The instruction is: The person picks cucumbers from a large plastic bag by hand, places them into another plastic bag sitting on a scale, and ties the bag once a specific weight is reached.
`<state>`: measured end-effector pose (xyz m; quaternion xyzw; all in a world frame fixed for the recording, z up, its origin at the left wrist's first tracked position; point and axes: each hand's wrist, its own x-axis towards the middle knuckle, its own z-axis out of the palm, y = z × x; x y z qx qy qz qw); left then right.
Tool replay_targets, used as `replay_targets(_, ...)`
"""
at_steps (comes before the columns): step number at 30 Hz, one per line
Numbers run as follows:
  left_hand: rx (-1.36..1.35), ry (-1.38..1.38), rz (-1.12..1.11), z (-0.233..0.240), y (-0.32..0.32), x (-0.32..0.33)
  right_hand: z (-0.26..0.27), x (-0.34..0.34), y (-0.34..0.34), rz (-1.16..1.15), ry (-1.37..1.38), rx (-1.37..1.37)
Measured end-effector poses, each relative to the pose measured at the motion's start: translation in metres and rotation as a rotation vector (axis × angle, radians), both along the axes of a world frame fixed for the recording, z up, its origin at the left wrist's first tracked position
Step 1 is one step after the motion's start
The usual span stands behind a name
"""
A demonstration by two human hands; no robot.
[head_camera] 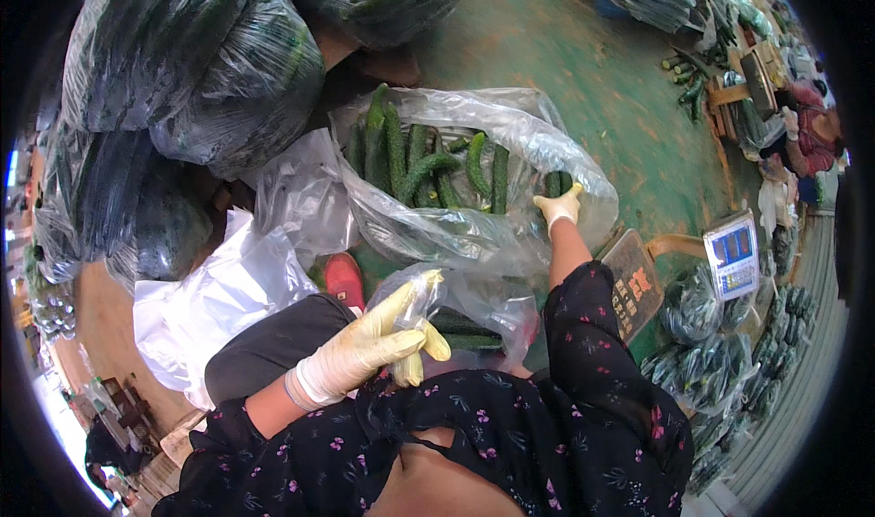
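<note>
My right hand (559, 208), in a pale yellow glove, reaches into the right end of a large open clear plastic bag (437, 233). Its fingers grip dark green cucumbers (557, 183). Several more cucumbers (394, 149), some straight and some curved, lie loose at the left and middle of that bag. Close to my body, my gloved left hand (362, 346) has the gathered edge of a smaller clear plastic bag (492, 301) between its fingers. Cucumbers (468, 332) show inside this smaller bag, partly hidden by the plastic.
Large filled plastic bags of cucumbers (232, 86) are piled at upper left. White plastic sheeting (219, 305) lies beside my knee, near a red shoe (344, 281). A platform scale (629, 284) with a display (733, 254) stands right, beside bagged cucumbers (718, 366). Another person (813, 130) is far right.
</note>
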<state>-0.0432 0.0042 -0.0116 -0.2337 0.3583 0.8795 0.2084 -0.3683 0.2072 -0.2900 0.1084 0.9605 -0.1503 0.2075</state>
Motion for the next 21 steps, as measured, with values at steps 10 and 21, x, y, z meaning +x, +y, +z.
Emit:
replay_targets(10, 0.007, -0.027, -0.020, 0.006, 0.004, -0.008, 0.002, 0.003, 0.010, 0.114, -0.104, -0.054)
replay_targets(21, 0.043, 0.122, 0.148, -0.012, 0.008, 0.014, 0.135, 0.125, 0.029, -0.487, -1.433, -1.615)
